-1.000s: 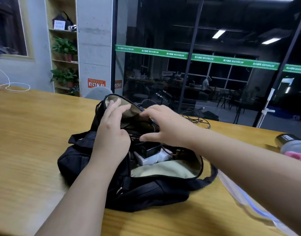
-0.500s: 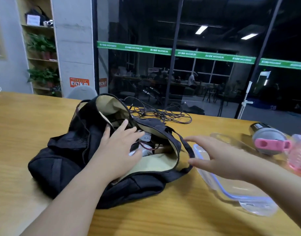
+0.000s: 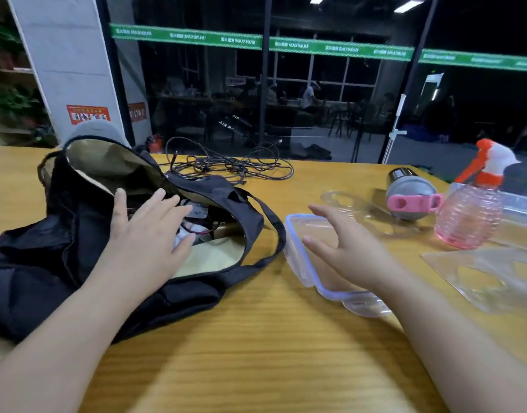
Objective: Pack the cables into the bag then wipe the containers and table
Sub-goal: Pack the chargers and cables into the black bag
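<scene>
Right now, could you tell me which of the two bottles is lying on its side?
The grey bottle with the pink strap lies on its side; the pink spray bottle beside it stands upright.

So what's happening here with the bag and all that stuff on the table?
A person is packing cables into a black bag. Their left hand rests flat on the open bag, which already holds some gear. Their right hand hovers open over a clear container. A tangle of cables lies on the table behind the bag, not yet packed. A pink spray bottle stands nearby.
</scene>
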### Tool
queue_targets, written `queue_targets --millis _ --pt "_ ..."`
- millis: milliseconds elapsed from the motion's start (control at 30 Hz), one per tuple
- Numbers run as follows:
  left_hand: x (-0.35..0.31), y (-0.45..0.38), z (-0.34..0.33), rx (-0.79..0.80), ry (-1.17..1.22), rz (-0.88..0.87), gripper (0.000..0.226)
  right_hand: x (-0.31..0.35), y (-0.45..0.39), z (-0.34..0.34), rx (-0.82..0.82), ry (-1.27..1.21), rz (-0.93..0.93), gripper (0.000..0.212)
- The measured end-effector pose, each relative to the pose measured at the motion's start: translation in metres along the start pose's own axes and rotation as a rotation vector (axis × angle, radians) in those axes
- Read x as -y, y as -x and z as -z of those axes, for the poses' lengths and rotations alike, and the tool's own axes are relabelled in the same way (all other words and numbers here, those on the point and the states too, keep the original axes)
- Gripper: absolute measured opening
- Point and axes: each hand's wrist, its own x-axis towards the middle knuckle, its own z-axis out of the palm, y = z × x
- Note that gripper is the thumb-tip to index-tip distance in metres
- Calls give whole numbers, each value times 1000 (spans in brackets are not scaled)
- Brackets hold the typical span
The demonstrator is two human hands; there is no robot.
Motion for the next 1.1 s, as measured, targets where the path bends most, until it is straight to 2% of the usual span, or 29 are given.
queue_targets --millis 100,167,300,367,433,533,633,800,1000,1100 --pt "-9 -9 9 -65 36 -95 46 -2 -2 -1 -41 -62 -14 58" --pt "-16 -19 14 -54 66 -145 38 -4 -3 0 -59 -84 -26 57" --pt "-16 -54 25 188 -36 -169 49 -10 -4 4 -106 -104 -63 54" --pt "-13 -75 29 313 -94 -162 50 -13 -5 4 -125 -123 -88 52" --pt "-10 -90 31 373 -50 -150 46 -15 -5 4 -139 -142 -111 49" --pt "-6 -101 24 359 58 -155 41 -16 -6 6 -204 -179 -134 41" --pt "-2 -97 5 322 142 -166 46 -17 -7 8 -252 -210 -158 36" --pt "4 -84 -8 250 295 -183 49 -15 -8 1 -278 -205 -191 43" --pt "5 -82 -9 240 321 -178 50 -2 -8 -1 -190 -126 -167 60" --pt "7 -80 -7 224 362 -179 48 10 -17 6 -30 -32 -120 80"
